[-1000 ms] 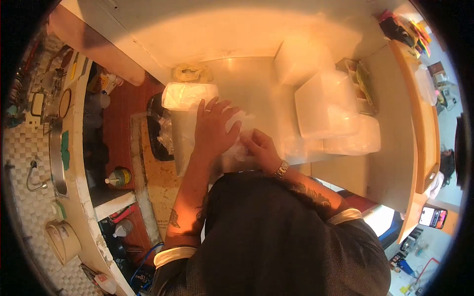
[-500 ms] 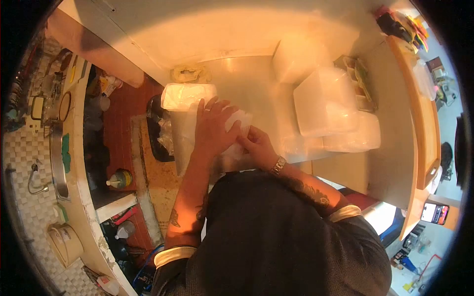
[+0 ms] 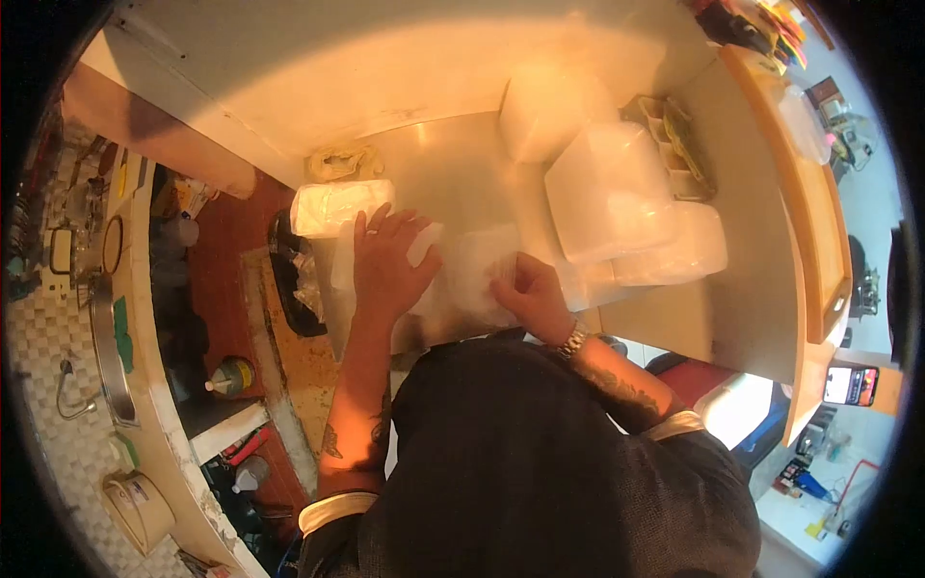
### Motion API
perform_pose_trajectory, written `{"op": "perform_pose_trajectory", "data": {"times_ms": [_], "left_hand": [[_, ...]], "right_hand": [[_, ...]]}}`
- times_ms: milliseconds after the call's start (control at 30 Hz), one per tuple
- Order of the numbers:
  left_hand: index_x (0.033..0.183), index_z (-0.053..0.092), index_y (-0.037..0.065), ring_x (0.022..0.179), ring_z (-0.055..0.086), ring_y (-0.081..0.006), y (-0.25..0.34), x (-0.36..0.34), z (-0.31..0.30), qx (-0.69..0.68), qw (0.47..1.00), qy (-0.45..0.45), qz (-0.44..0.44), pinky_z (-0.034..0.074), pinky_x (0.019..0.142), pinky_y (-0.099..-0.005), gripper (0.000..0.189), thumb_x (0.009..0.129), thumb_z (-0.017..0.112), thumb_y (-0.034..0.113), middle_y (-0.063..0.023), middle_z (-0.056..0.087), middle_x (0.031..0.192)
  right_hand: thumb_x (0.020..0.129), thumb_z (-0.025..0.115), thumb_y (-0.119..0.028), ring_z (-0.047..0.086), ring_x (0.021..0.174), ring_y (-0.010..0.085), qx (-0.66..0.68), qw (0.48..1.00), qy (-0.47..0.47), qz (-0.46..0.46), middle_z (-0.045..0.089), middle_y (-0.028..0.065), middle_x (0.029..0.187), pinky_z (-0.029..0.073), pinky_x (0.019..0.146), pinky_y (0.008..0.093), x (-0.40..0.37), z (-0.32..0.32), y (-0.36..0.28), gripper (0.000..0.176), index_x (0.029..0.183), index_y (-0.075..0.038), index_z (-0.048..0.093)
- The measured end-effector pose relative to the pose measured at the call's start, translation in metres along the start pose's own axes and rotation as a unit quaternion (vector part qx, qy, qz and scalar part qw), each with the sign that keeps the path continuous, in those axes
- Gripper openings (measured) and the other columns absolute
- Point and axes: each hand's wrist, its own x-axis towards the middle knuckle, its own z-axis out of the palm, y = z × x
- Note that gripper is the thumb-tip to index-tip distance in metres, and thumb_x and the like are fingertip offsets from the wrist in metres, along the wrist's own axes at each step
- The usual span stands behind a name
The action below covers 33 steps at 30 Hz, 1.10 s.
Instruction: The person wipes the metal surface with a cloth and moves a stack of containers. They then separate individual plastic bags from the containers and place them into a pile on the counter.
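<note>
My left hand [image 3: 393, 275] lies with its fingers spread over a whitish sheet-like piece on the metal tabletop, close to a white plastic-wrapped pack [image 3: 337, 210]. Thumb and fingers of my right hand [image 3: 541, 303] are pinched on the edge of a thin, translucent white sheet [image 3: 477, 260]. Whether this is a plastic bag or a flat sheet cannot be made out. To the right stand several large white packs in clear film, among them a tall one [image 3: 607, 193] and a low one [image 3: 694, 246].
A crumpled yellowish cloth [image 3: 342, 162] lies at the back left of the tabletop. Behind the packs sits a divided tray [image 3: 674, 144]. A dark bin [image 3: 294, 279] stands at the table's left edge, and a wooden-edged panel [image 3: 790, 193] rises on the right.
My hands have moved apart. My right hand has drawn the translucent sheet to the right, away from my left hand, whose fingers stay spread. The view has shifted slightly.
</note>
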Motion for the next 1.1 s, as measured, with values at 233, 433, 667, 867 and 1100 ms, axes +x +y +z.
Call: {"op": "perform_pose_trajectory", "data": {"times_ms": [233,433,667,867,1100], "left_hand": [[0.118,0.073,0.013,0.136,0.051,-0.0341,0.0,0.0,0.001,-0.011,1.0,0.012,0.007,0.021,0.125,-0.0556,0.038,0.084,0.073,0.031,-0.0105,0.067,0.13],[0.118,0.073,0.013,0.137,0.051,-0.0335,0.002,-0.002,0.0,-0.002,1.0,0.01,0.0,0.021,0.125,-0.0545,0.038,0.084,0.074,0.03,-0.01,0.068,0.13],[0.117,0.074,0.012,0.137,0.051,-0.0349,0.003,-0.001,0.001,-0.007,1.0,0.016,0.005,0.022,0.125,-0.0544,0.037,0.083,0.075,0.027,-0.0105,0.068,0.13],[0.121,0.071,0.012,0.139,0.05,-0.0351,0.004,-0.004,-0.002,-0.006,1.0,0.003,-0.001,0.021,0.125,-0.0545,0.04,0.083,0.075,0.024,-0.0102,0.068,0.13],[0.117,0.072,0.01,0.137,0.051,-0.0361,0.007,-0.006,-0.003,-0.011,1.0,0.016,0.005,0.023,0.124,-0.0552,0.039,0.081,0.076,0.024,-0.0116,0.068,0.129]], "right_hand": [[0.096,0.067,-0.006,0.069,0.093,0.0097,0.006,0.999,-0.002,-0.042,0.073,0.0067,0.109,0.057,0.083,0.0289,-0.01,-0.022,-0.038,0.026,0.12,0.004,0.064],[0.096,0.067,-0.006,0.069,0.093,0.0094,0.031,0.998,-0.009,-0.057,0.073,0.0071,0.109,0.058,0.083,0.0282,-0.013,-0.026,-0.045,0.028,0.122,0.005,0.063],[0.096,0.066,-0.005,0.069,0.095,0.0099,0.036,0.998,-0.011,-0.048,0.072,0.0079,0.111,0.058,0.084,0.0293,-0.02,-0.026,-0.048,0.029,0.124,0.005,0.062],[0.093,0.07,-0.011,0.067,0.077,0.0094,-0.145,0.982,0.03,-0.119,0.072,0.0051,0.091,0.055,0.069,0.0274,-0.038,-0.043,-0.085,0.02,0.109,0.001,0.067],[0.072,0.067,-0.003,0.06,0.062,0.0304,-0.54,0.648,0.19,-0.502,0.064,0.0101,0.076,0.049,0.057,0.0369,-0.058,-0.142,-0.184,0.012,0.084,-0.006,0.067]]}}
